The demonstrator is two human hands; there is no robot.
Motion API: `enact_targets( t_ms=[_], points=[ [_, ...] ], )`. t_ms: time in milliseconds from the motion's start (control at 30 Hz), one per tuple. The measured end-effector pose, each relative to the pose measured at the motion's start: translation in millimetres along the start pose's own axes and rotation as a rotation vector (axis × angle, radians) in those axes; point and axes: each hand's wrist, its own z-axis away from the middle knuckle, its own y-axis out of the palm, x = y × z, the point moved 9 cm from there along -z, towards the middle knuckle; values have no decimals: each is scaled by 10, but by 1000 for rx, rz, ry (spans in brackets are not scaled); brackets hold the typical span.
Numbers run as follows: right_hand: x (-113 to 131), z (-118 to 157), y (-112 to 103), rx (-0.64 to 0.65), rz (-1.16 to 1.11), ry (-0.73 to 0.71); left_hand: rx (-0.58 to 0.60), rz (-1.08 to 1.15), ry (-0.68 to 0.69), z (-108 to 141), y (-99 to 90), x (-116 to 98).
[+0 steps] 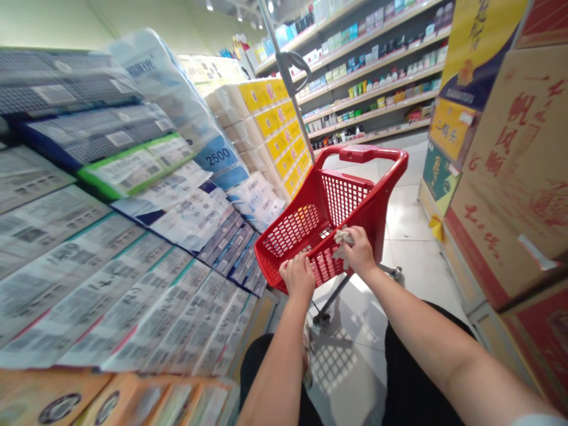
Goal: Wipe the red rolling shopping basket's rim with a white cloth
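Observation:
A red plastic shopping cart (331, 198) with perforated sides stands in front of me, tilted in the view. Its basket holds nothing that I can see. My left hand (299, 276) is closed over the near rim of the basket, fingertips curled inside. Farther right along the same side, my right hand (358, 251) pinches a crumpled greyish-white cloth (342, 238) against the rim. Part of the cloth hangs down the outside of the basket. The cart's handle (355, 154) is at the far end, away from both hands.
Stacked packs of paper goods (146, 236) line the left side, close to the cart. Cardboard boxes (510, 171) are piled on the right. Shelves of small products (368, 71) stand at the back. A thin metal pole (284, 71) rises behind the cart. White floor tiles (406, 216) run between.

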Motion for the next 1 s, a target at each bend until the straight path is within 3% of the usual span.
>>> enact_targets(
  t_ms=[67,233,400,567,633,800,1000],
  points=[
    [30,8,54,62,-42,-27,-3,5,1,1,-4,-2],
    [-277,14,-160,-172,3,228,-20,16,8,0,-24,-4],
    [-226,10,48,3,-44,140,-11,15,3,-5,-24,2],
    [-467,18,-230,-277,-48,390,-23,11,7,17,-46,-22],
    [-452,-9,-286,-303,-28,364,-32,8,11,26,-51,-33],
    [-216,-21,-3,-20,-69,110,-31,1,7,10,-35,-32],
    [-353,-7,-196,-221,-9,287,-34,11,20,7,-47,-53]
  ],
)
